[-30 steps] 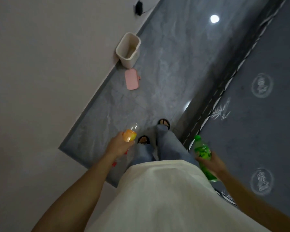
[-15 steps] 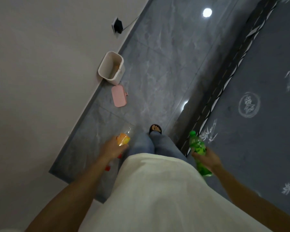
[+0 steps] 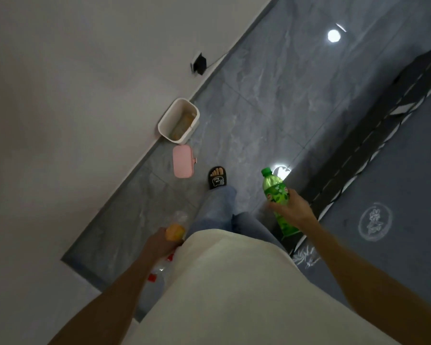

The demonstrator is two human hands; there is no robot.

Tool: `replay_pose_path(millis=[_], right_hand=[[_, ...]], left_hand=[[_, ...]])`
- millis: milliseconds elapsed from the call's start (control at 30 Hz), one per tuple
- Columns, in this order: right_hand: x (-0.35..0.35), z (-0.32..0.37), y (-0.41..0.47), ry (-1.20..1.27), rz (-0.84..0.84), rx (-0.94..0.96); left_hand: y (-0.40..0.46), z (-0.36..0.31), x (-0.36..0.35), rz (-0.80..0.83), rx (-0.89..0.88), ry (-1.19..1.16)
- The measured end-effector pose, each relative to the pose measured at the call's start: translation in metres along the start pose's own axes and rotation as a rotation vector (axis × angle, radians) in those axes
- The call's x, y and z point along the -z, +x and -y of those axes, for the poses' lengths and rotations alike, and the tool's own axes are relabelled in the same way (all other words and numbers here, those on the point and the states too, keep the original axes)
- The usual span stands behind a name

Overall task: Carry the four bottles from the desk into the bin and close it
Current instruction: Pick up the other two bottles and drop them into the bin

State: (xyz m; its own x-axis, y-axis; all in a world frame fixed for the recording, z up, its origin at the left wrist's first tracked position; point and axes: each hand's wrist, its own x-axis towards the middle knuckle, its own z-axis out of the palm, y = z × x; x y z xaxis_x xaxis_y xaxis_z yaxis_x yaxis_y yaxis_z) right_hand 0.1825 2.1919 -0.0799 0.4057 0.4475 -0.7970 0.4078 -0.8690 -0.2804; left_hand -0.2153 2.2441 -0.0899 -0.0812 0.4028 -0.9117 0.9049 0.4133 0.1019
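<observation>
Cloth of a pale shirt (image 3: 234, 295) fills the near foreground and hides the person's waist and part of the left hand (image 3: 159, 244). That hand is wrapped round a clear bottle (image 3: 176, 231) with an orange band; the bottle's lower end is blurred, a red patch shows beneath the wrist, and how many bottles it grips cannot be told. The right hand (image 3: 292, 207) is closed round the middle of a green bottle (image 3: 275, 189), cap pointing away from the body; its label shows a red mark too small to read. Blue trouser legs (image 3: 218, 207) lead to a black slipper (image 3: 217, 177) with white lettering that cannot be made out. The floor (image 3: 271, 108) is glossy grey stone tile reflecting a round ceiling light, with a dark patterned rug (image 3: 396, 195) on the right. Just past the slipper lies a pink lid (image 3: 183, 164), flat on the tiles. Beyond it stands the open white bin (image 3: 164, 122) against the wall (image 3: 72, 95), something yellowish lying inside. Farther along, a black plug (image 3: 199, 64) sits in a wall socket.
</observation>
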Motion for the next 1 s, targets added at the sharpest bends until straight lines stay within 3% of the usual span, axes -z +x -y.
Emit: replay_pose_path(millis=[233, 467, 733, 1000], right_hand=[[0.042, 0.039, 0.042, -0.138, 0.025, -0.031], [0.1, 0.066, 0.098, -0.319, 0.098, -0.087], [0.157, 0.156, 0.182, -0.535, 0.182, 0.107], [0.12, 0.27, 0.232, -0.68, 0.277, 0.353]], left_hand=[[0.039, -0.099, 0.073, -0.01, -0.062, -0.251], [0.079, -0.178, 0.108, -0.084, -0.09, -0.354], [0.088, -0.204, 0.083, -0.175, 0.067, -0.54], [0.092, -0.199, 0.008, -0.115, 0.322, -0.8]])
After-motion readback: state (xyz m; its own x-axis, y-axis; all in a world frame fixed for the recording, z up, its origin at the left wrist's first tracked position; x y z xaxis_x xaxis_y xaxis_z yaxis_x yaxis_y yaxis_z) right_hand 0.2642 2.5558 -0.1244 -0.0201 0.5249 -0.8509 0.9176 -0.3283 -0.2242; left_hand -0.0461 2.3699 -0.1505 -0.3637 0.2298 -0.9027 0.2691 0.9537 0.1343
